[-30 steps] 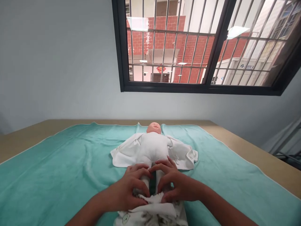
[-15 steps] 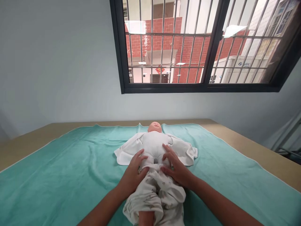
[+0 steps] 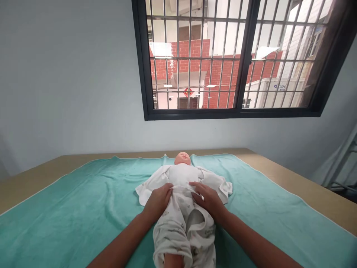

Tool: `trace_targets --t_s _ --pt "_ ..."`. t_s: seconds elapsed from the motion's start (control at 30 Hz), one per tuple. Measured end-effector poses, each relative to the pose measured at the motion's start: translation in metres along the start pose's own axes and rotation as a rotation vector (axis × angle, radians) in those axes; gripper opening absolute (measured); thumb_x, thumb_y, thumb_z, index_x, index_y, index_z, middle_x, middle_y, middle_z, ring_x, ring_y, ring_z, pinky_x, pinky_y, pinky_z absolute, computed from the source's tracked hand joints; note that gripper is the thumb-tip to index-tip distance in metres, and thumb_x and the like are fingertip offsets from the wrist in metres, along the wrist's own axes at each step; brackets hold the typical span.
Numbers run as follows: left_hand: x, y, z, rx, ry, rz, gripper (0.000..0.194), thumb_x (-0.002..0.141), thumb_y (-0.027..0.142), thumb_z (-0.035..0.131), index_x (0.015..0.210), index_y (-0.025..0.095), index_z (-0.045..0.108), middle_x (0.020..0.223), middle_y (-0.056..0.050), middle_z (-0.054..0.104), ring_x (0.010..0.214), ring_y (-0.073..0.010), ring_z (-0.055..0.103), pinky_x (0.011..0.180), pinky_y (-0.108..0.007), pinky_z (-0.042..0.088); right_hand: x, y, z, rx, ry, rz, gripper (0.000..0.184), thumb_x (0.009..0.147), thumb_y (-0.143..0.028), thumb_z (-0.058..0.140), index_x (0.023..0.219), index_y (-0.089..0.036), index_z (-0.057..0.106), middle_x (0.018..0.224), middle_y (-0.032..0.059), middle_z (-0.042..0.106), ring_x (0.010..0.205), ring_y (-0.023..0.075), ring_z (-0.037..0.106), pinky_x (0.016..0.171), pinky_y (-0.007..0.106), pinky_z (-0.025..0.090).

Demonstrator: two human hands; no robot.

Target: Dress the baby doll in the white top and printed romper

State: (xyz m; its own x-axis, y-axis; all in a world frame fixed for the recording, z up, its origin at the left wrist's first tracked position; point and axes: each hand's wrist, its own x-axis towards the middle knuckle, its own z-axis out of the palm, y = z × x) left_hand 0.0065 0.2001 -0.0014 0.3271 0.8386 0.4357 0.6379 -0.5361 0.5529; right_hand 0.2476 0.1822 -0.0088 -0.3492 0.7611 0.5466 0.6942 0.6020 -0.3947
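A baby doll (image 3: pixel 182 159) lies on its back, head towards the wall, in a white top (image 3: pixel 182 175) whose sleeves spread out to both sides. White pants with a small print (image 3: pixel 174 223) cover its legs, and their waistband sits at the doll's waist. On the left side of that waistband, my left hand (image 3: pixel 158 200) is closed, thumb and fingers pinching the cloth. My right hand (image 3: pixel 208 199) grips the right side with bent fingers. One bare doll foot (image 3: pixel 173 260) sticks out of a pant leg at the bottom; the other foot does not show.
Under the doll, a teal blanket (image 3: pixel 83 208) is spread over a wooden table (image 3: pixel 279 169). Behind it rises a grey wall (image 3: pixel 69 93) with a dark-framed, barred window (image 3: pixel 192 114). A metal frame (image 3: pixel 338 160) stands at the right edge.
Both hands have drawn the pants up from the doll's thighs to its waist, covering the crotch. The cloth on the legs lies straighter. The head view has tilted slightly up.
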Motion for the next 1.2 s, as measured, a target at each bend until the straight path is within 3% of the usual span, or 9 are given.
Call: trace_targets --t_s 0.13,0.23,0.37,0.47,0.63,0.73,0.87,1.07,1.2 --pt "0.027 -0.01 0.012 -0.133 0.144 -0.068 0.022 0.09 0.036 0.043 0.096 0.024 0.06 0.09 -0.004 0.068 0.084 -0.0226 0.063 0.076 -0.031 0.043 0.025 0.011 0.001 -0.11 0.094 0.137 0.018 0.091 -0.03 0.04 0.085 -0.021 0.054 0.076 0.0029 0.063 0.071 0.0199 0.058 0.068 0.032 0.042" --pt "0.031 -0.018 0.025 -0.229 0.177 -0.115 0.025 0.088 0.042 0.046 0.092 0.022 0.06 0.078 -0.001 0.064 0.072 -0.019 0.059 0.068 -0.027 0.042 0.035 0.028 0.016 0.032 0.205 0.272 0.014 0.085 -0.034 0.048 0.08 -0.021 0.05 0.068 -0.0006 0.055 0.063 0.0174 0.052 0.062 0.029 0.041" --pt "0.02 -0.022 0.025 -0.521 0.111 -0.232 0.033 0.082 0.051 0.055 0.087 0.019 0.06 0.068 0.003 0.054 0.064 -0.0144 0.05 0.06 -0.023 0.038 0.03 0.052 0.035 0.351 0.32 0.352 0.033 0.076 -0.038 0.059 0.103 -0.02 0.052 0.103 0.0064 0.058 0.091 0.0202 0.056 0.075 0.032 0.048" --pt "0.017 -0.023 0.017 -0.714 0.033 -0.254 0.036 0.082 0.053 0.054 0.08 0.017 0.058 0.07 0.003 0.055 0.067 -0.014 0.049 0.063 -0.023 0.038 0.024 0.058 0.035 0.492 0.227 0.348 0.057 0.076 -0.039 0.061 0.129 -0.024 0.045 0.137 0.0083 0.045 0.126 0.0237 0.042 0.096 0.037 0.043" --pt "0.023 -0.019 0.01 -0.653 0.037 -0.248 0.037 0.084 0.051 0.052 0.081 0.016 0.063 0.078 -0.001 0.061 0.076 -0.0183 0.053 0.072 -0.028 0.041 0.024 0.054 0.028 0.578 0.132 0.267 0.038 0.081 -0.037 0.059 0.116 -0.025 0.059 0.144 0.0064 0.041 0.134 0.0242 0.034 0.11 0.042 0.028" --pt "0.026 -0.009 0.004 -0.468 -0.021 -0.116 0.033 0.081 0.047 0.058 0.095 0.019 0.067 0.089 -0.003 0.062 0.084 -0.02 0.055 0.076 -0.03 0.042 0.026 0.047 0.025 0.562 0.201 0.22 0.019 0.08 -0.037 0.061 0.091 -0.022 0.065 0.129 0.0074 0.054 0.122 0.0233 0.047 0.104 0.039 0.035" --pt "0.026 0.005 0.0 -0.3 -0.002 0.014 0.025 0.078 0.043 0.061 0.085 0.02 0.067 0.09 -0.004 0.063 0.088 -0.0211 0.055 0.075 -0.03 0.043 0.032 0.029 0.009 0.347 0.23 0.139 0.017 0.08 -0.037 0.061 0.079 -0.02 0.065 0.092 0.0048 0.062 0.094 0.0202 0.056 0.089 0.036 0.043" --pt "0.022 0.024 0.001 -0.36 0.141 -0.036 0.02 0.085 0.036 0.052 0.083 0.02 0.063 0.079 -0.001 0.064 0.077 -0.0183 0.055 0.073 -0.028 0.041 0.035 -0.013 -0.01 0.07 0.062 0.078 0.02 0.081 -0.039 0.058 0.072 -0.021 0.059 0.072 0.0002 0.057 0.068 0.0146 0.048 0.061 0.026 0.035" --pt "0.021 0.037 -0.005 -0.408 0.07 -0.063 0.022 0.086 0.039 0.051 0.084 0.02 0.061 0.069 0.002 0.054 0.068 -0.0154 0.046 0.063 -0.025 0.037 0.038 -0.025 -0.009 0.248 0.044 0.219 0.036 0.087 -0.043 0.048 0.061 -0.019 0.045 0.058 -0.0035 0.043 0.058 0.0114 0.037 0.055 0.024 0.028"
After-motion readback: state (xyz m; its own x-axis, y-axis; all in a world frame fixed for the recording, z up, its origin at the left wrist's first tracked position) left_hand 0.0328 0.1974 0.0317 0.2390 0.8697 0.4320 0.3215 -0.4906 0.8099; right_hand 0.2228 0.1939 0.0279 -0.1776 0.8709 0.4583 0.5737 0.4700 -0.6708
